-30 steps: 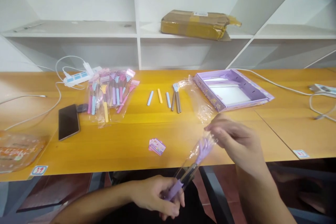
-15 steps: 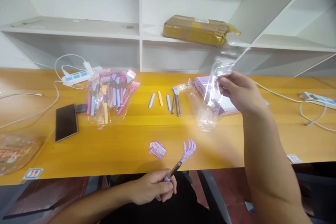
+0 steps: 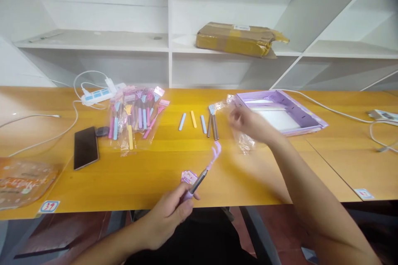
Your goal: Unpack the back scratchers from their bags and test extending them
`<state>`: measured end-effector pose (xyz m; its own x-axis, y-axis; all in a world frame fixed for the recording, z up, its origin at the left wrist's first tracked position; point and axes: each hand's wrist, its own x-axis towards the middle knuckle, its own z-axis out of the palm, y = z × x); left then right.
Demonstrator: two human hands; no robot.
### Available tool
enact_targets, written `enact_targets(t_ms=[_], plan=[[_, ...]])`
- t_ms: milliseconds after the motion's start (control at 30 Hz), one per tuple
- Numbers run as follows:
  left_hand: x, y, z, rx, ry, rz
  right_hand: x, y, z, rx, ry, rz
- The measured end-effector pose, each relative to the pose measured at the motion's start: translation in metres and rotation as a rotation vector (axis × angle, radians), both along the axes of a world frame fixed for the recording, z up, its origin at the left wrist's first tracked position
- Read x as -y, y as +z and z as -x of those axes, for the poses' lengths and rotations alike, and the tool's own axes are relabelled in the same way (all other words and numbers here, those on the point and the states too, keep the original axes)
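Observation:
My left hand [image 3: 168, 213] grips the handle end of a purple hand-shaped back scratcher [image 3: 205, 167], held over the table's front edge with its claw pointing up and right. My right hand [image 3: 248, 123] reaches across the yellow table [image 3: 149, 169] to a heap of clear plastic wrappers [image 3: 244, 140]; it is blurred and its fingers seem closed on the plastic. Beyond the scratcher lie three loose coloured handle pieces [image 3: 192, 121] and two unwrapped scratchers [image 3: 212, 121]. A small pink card [image 3: 188, 177] lies just beside the scratcher's shaft.
A bundle of wrapped scratchers [image 3: 137, 114] lies left of centre, with a phone [image 3: 86, 147] and a power strip [image 3: 96, 95] beside it. An open purple box [image 3: 281, 112] sits at the right. A crinkled bag [image 3: 21, 180] is at far left. Cables run along both ends.
My right hand pulled the clear wrapper off the scratcher, lifted it high, then dropped down to the wrapper heap. My left hand raised the bare scratcher up over the table.

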<state>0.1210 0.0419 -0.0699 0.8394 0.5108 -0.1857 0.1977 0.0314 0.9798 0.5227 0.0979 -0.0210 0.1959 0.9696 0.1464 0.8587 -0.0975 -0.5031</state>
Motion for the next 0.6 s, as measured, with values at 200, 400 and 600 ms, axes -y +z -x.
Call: enact_targets(t_ms=[200, 400, 600], plan=[[0.020, -0.001, -0.006, -0.201, -0.015, -0.978, 0.134, -0.041, 0.160, -0.674, 0.591, 0.177], [0.034, -0.018, -0.013, -0.209, 0.071, -1.454, 0.156, -0.068, 0.188, -0.908, 0.333, 0.202], [0.028, -0.003, 0.000, -0.141, -0.030, -1.483, 0.173, -0.046, 0.174, -0.906, 0.352, 0.313]])
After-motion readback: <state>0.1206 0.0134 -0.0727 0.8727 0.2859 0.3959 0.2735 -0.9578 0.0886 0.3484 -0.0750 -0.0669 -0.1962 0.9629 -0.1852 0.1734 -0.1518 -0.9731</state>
